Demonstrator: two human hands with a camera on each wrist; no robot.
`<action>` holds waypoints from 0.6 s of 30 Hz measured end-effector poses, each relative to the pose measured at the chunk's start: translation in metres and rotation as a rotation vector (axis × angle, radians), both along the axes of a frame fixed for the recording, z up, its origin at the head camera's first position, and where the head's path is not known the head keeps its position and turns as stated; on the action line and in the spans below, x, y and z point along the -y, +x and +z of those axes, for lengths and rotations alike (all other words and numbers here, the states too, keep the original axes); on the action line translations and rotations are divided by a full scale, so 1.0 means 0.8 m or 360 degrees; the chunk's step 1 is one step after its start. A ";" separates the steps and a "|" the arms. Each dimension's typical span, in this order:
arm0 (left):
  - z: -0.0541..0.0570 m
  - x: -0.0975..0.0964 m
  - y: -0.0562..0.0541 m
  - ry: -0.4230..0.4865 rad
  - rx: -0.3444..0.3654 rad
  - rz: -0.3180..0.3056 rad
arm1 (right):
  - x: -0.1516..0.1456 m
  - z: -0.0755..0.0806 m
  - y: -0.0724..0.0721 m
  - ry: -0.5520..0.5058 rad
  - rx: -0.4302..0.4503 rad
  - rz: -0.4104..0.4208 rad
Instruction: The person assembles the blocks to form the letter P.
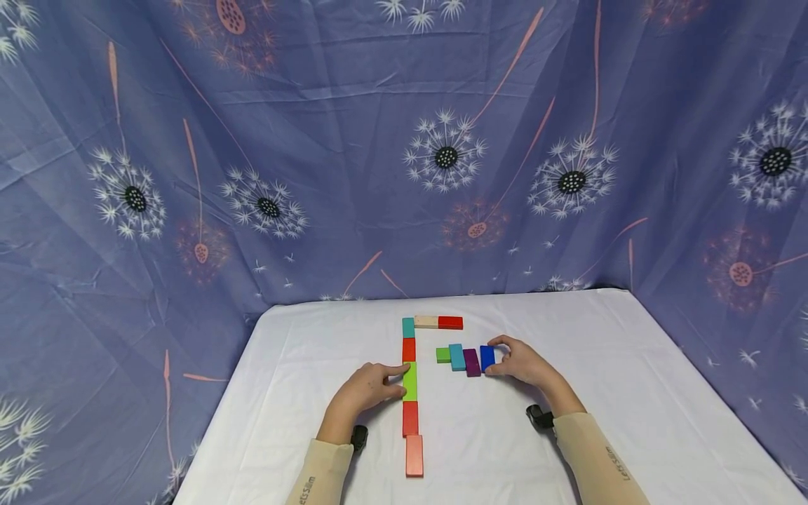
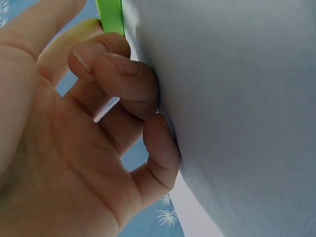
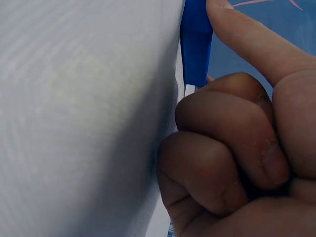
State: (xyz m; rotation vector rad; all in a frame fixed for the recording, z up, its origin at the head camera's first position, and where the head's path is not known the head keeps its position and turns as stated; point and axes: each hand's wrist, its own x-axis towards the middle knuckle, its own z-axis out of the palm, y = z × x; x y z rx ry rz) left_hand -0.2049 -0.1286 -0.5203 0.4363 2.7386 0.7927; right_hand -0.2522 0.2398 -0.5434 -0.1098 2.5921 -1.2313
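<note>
Head view: left hand (image 1: 366, 386) pinches light-green block (image 1: 410, 382) within the block column (image 1: 410, 419); right hand (image 1: 520, 361) clamps blue block (image 1: 487, 358) at 2 ends, just beside purple block (image 1: 471, 362). No containers visible.

Left wrist view: use light pressure; avoid disturbing the column.

Right wrist view: hold blue block level, curled fingers (image 3: 222, 111) clear.

Eleven blocks (image 1: 409, 381): three red (image 1: 409, 349) (image 1: 410, 419) (image 1: 451, 322), two green (image 1: 410, 381) (image 1: 443, 355), two teal (image 1: 408, 327) (image 1: 457, 357), single pink (image 1: 414, 456), beige (image 1: 426, 322), purple (image 1: 471, 362), blue (image 1: 487, 358). Hands (image 1: 366, 389) (image 1: 524, 361): two.
</note>
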 end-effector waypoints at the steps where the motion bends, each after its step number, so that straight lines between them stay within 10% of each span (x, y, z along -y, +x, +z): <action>1: 0.000 0.000 0.000 0.0000 -0.0007 -0.0004 | 0.000 0.000 0.000 0.0006 0.0000 -0.0004; 18: 0.003 -0.002 0.003 -0.0006 0.0031 0.0031 | 0.002 0.009 -0.008 0.0297 -0.0063 0.0065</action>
